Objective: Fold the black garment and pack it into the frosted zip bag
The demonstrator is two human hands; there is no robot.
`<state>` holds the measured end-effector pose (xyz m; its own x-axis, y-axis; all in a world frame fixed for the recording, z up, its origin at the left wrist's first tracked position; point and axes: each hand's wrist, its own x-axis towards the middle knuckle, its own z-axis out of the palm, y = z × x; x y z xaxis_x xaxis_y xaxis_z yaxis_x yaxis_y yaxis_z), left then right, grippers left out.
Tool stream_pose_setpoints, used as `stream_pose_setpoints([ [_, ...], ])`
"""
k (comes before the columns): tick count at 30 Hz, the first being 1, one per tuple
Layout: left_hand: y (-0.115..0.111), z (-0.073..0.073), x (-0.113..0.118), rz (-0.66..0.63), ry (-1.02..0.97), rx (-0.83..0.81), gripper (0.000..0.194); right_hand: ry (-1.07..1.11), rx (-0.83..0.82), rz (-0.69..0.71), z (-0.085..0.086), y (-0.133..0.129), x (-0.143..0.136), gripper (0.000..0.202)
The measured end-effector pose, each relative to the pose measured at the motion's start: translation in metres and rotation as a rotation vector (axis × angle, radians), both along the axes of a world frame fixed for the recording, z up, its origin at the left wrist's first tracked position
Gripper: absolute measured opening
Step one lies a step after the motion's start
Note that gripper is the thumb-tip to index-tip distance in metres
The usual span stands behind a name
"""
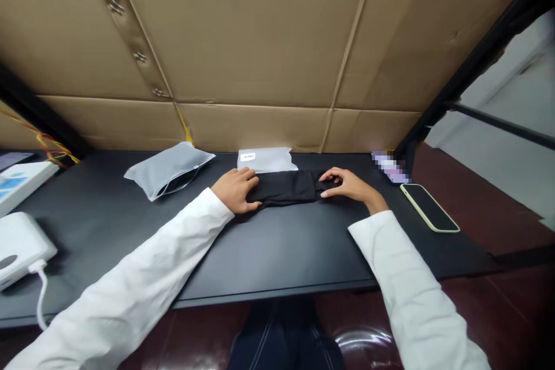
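Note:
A folded strip of black cloth (286, 188) lies flat across the middle of the black table, its layers stacked into a long narrow band. At its left end, my left hand (237, 189) grips the cloth, fingers over the far edge and thumb along the near edge. My right hand (347, 185) has the other end between curled fingers and thumb. Exactly what kind of cloth item this is, I cannot tell. Just behind it lies a flat translucent bag (271, 160) with a small white label. A frosted zip bag (169, 169), its mouth gaping, rests to the left.
On the right are a phone (430, 208) in a pale green case and a blurred purple item (391, 166). A white device (23, 248) with a cable and a white box (26, 182) occupy the left. Brown cardboard (243, 40) walls the back of the table (277, 254).

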<state>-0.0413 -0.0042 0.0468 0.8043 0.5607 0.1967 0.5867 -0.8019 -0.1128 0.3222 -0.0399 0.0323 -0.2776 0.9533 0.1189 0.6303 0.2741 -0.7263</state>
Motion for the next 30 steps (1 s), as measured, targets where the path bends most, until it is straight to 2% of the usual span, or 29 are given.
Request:
stream_pose_setpoints([
  [3, -0.001, 0.002, 0.000, 0.064, 0.013, -0.017, 0.031, -0.017, -0.031, 0.086, 0.003, -0.002, 0.004, 0.053],
  [5, -0.003, 0.002, 0.002, 0.111, 0.026, -0.025, 0.025, 0.003, -0.025, 0.102, 0.001, 0.000, 0.006, 0.046],
  [8, -0.006, 0.001, 0.005, 0.190, 0.032, -0.010, 0.021, 0.067, 0.005, 0.050, -0.004, 0.004, 0.007, 0.030],
  [11, -0.007, 0.000, 0.006, 0.241, -0.010, 0.002, 0.021, 0.071, 0.004, -0.019, -0.008, 0.005, 0.006, 0.030],
  [13, -0.006, 0.000, 0.004, 0.219, -0.048, -0.041, 0.021, 0.063, -0.016, -0.042, -0.007, 0.004, 0.006, 0.032],
  [15, -0.006, 0.001, 0.002, 0.102, -0.087, -0.160, 0.017, 0.083, -0.062, -0.035, -0.005, 0.003, 0.004, 0.034],
  [19, -0.010, 0.003, 0.000, -0.248, -0.199, -0.491, 0.009, 0.119, -0.197, 0.024, 0.005, -0.004, 0.000, 0.033],
  [21, -0.012, 0.004, -0.002, -0.331, -0.230, -0.645, 0.012, 0.147, -0.272, 0.084, 0.011, -0.009, -0.002, 0.030],
  [24, -0.011, 0.007, -0.010, -0.397, -0.281, -0.945, 0.014, 0.247, -0.364, 0.160, 0.021, -0.016, -0.003, 0.028],
  [26, -0.006, 0.009, -0.018, -0.417, -0.399, -1.144, 0.016, 0.329, -0.351, 0.149, 0.023, -0.018, -0.004, 0.029],
  [28, 0.004, 0.011, -0.026, -0.353, -0.642, -1.240, 0.023, 0.400, -0.262, 0.058, 0.021, -0.016, -0.007, 0.031],
  [30, 0.014, 0.009, -0.034, -0.198, -0.924, -1.228, 0.030, 0.430, -0.144, -0.081, 0.013, -0.009, -0.011, 0.033],
])
